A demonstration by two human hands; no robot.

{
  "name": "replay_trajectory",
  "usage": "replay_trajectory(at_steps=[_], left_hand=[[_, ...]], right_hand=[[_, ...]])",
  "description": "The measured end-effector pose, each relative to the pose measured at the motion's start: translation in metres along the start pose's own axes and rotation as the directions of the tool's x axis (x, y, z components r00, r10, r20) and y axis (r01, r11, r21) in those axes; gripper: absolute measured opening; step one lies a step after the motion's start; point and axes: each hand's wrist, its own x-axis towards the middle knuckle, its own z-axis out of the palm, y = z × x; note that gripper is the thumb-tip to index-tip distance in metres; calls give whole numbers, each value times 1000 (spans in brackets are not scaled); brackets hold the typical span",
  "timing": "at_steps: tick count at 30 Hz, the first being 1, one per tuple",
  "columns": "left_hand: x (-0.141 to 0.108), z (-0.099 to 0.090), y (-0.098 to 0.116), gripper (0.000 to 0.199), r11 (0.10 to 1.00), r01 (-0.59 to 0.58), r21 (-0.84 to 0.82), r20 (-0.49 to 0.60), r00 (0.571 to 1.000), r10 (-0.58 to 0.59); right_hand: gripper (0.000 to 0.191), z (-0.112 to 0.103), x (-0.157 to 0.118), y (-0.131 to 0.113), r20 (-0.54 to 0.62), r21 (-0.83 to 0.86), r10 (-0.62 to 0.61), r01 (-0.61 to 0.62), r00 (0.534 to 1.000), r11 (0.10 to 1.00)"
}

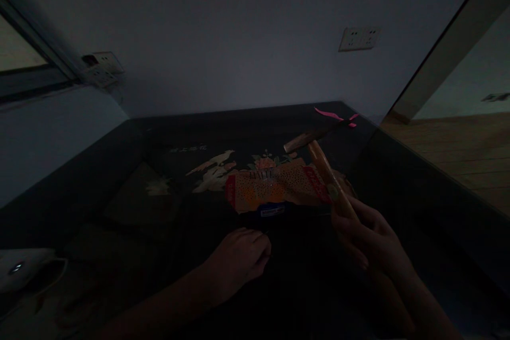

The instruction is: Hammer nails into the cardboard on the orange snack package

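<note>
While the right hand (370, 236) has its fingers wrapped around a hammer (324, 172) right of centre, the left hand (241, 255) sits low in the middle of the frame, fingers curled in together. It's so dark I honestly can't tell if they're pinching anything; there might be a thin dark bit by the fingertips.

Hammer's got a smooth, slightly shiny wooden handle with a small oval sticker, unreadable, and a blocky metal head that narrows toward the upper right.

Just above the left hand, mid-frame, there's a blue item (273, 209) with a pale label too small to read, next to a cardboard piece (277, 186): black dots, orange patches, red ends with pale lettering I can't make out.

It all sits on a dark tabletop (239, 127) decorated with a bird-and-flower print (217, 167), plus a line of Chinese-looking characters left of centre, too dim to read. Pink ribbon (334, 115) near the far right corner, flat white wall sockets (359, 39) upper right, wood-plank floor (470, 149) at the right edge.
</note>
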Motion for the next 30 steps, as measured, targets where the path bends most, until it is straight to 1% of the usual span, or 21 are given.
replay_trajectory(at_steps=[1, 3, 5, 7, 9, 11, 13, 14, 15, 16, 18, 21, 23, 26, 30], left_hand=[[-3, -8, 3, 11, 996, -31, -80, -4, 1000, 31], [-7, -27, 7, 14, 970, -110, -218, -51, 994, 101], [-9, -48, 8, 15, 934, -181, -307, -132, 980, 147], [-4, -69, 6, 14, 911, -226, -346, -248, 958, 144], [9, -85, 0, 11, 907, -234, -349, -397, 914, 83], [28, -93, -9, 8, 902, -223, -370, -537, 844, -11], [50, -92, -20, 8, 881, -226, -416, -628, 772, -98], [61, -90, -26, 7, 872, -236, -428, -655, 746, -119], [70, -86, -30, 7, 868, -233, -439, -666, 733, -140], [77, -82, -34, 7, 865, -227, -448, -669, 726, -156], [87, -74, -40, 7, 861, -217, -460, -662, 730, -170], [91, -67, -42, 5, 849, -243, -469, -655, 740, -150], [90, -65, -41, 4, 843, -254, -475, -646, 750, -138], [90, -66, -40, 4, 841, -238, -486, -620, 772, -140], [92, -64, -42, 4, 840, -223, -494, -586, 799, -132]], right_hand=[[55, 0, 0, 0, 4, -9, -3, 3, 1000, 1000], [56, -2, 1, 1, 12, -26, -1, 1, 1000, 1000], [57, -4, 2, 2, 16, -29, 9, -8, 1000, 1000], [54, -4, 2, 2, 8, -28, 13, -13, 1000, 1000], [48, -3, 2, 2, -3, -19, 5, -5, 1000, 1000], [45, -2, 3, 1, -20, -10, -3, 3, 1000, 1000], [49, 0, 3, 1, -23, -11, -3, 3, 1000, 1000], [52, 0, 3, 1, -21, -15, 1, -1, 1000, 1000], [54, 0, 4, 1, -18, -20, 8, -8, 1000, 1000], [55, 1, 4, 2, -17, -22, 16, -17, 1000, 1000], [55, 2, 4, 2, -21, -32, 25, -26, 999, 999], [55, 3, 3, 2, -30, -52, 16, -17, 999, 998], [55, 4, 2, 1, -43, -51, 19, -22, 999, 998], [56, 5, 1, 1, -59, -27, 42, -44, 997, 999], [58, 5, 1, 1, -53, -40, 45, -47, 998, 998]])
